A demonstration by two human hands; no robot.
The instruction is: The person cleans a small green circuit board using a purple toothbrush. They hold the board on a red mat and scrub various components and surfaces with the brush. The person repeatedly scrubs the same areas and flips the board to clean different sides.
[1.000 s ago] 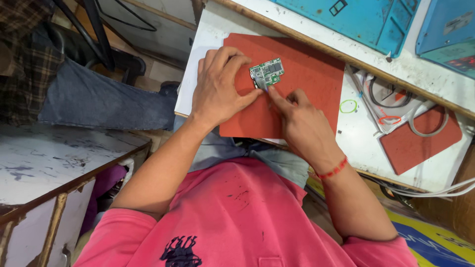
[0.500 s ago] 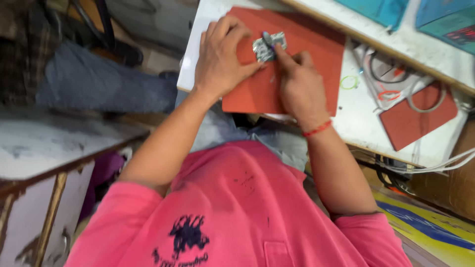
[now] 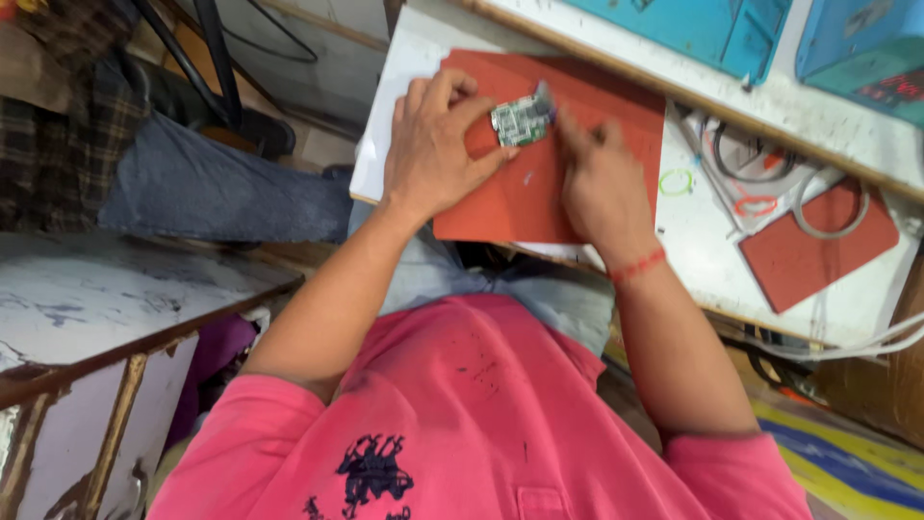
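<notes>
Our left hand (image 3: 438, 144) pinches the small green circuit board (image 3: 520, 122) by its left edge, over the red mat (image 3: 539, 193). Our right hand (image 3: 597, 178) sits just right of the board, fingertips touching that end; its grip we cannot tell.

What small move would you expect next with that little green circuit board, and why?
Probably a steadier pinch before working on it. The left hand holds the small green circuit board by its edge, lifted over the red rubber mat, while the right hand touches its other end; that hand is blurred.
</notes>
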